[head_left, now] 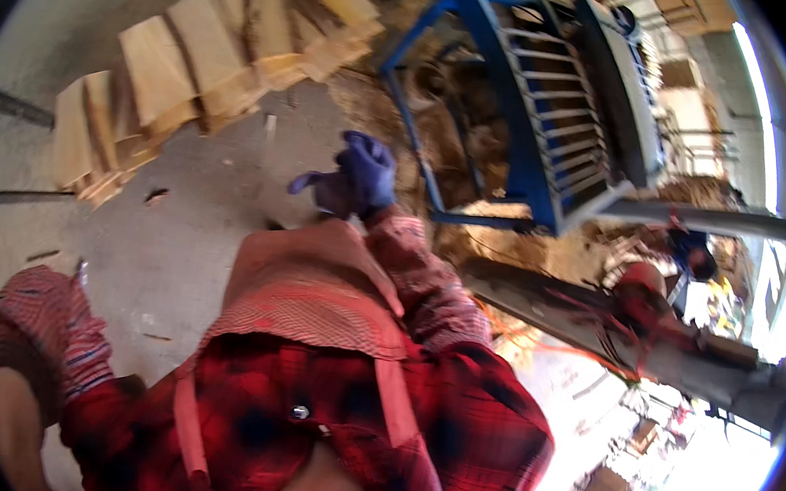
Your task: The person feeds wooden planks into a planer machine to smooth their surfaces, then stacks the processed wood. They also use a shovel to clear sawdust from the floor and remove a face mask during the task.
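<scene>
Your right hand [369, 170], in a purple glove, has its fingers bent in, with one part of the glove sticking out to the left; blur hides the palm side, so whether it holds anything cannot be told. Your left hand cannot be made out, so its grip cannot be told either. The nearest thing to the glove is your red apron [306, 280], whose far edge spreads just on the near side of it. Your right forearm wears a red checked sleeve [423, 281] and comes up from the near right, past the apron's right edge. Nearer still is your red and black plaid shirt [480, 422], with the apron's straps [393, 403] running over it. On the near left you have a striped cuff [89, 357] beside a red checked cover [31, 317] and some bare skin. Beyond the glove lies the grey floor [233, 152], with a small dark scrap [156, 196] on it to the left. Pale wood slabs [158, 75] stand side by side in a slanting row from the left to the far middle. To the far right of your glove is a blue metal frame [523, 117] with a rack of pale bars. A long grey beam [556, 307] stretches away on the right.
</scene>
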The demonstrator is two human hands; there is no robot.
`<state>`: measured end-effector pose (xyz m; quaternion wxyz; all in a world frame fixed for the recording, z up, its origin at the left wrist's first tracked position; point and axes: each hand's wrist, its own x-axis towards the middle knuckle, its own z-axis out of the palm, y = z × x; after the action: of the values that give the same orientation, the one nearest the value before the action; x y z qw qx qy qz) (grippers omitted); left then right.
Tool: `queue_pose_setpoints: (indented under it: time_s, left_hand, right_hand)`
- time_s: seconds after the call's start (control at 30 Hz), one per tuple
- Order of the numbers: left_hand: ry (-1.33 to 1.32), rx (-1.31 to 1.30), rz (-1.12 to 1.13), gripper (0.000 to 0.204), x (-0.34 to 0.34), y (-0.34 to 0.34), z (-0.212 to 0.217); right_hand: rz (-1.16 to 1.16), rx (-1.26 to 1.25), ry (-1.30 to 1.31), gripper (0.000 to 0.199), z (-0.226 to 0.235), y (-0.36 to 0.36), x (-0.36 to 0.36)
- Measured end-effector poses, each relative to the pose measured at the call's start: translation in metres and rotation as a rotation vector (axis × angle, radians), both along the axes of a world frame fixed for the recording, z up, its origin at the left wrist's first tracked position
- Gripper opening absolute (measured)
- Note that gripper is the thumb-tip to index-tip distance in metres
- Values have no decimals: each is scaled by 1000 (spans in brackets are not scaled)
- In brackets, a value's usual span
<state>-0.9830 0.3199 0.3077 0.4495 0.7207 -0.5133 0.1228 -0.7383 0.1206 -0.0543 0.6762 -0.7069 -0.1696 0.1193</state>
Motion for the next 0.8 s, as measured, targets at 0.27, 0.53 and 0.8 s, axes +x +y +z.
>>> queue_pose_setpoints:
  time_s: [0.27, 0.53, 0.8]
  left_hand:
    - [-1623, -414, 947, 36, -10, 2, 0]
    - [731, -777, 1461, 42, 139, 38, -268]
    - [1229, -1696, 177, 37, 161, 31, -327]
  right_hand:
    - [49, 279, 420, 17, 69, 89, 45]
    - [230, 477, 573, 27, 129, 140, 73]
    - [598, 641, 1044, 37, 92, 148, 102]
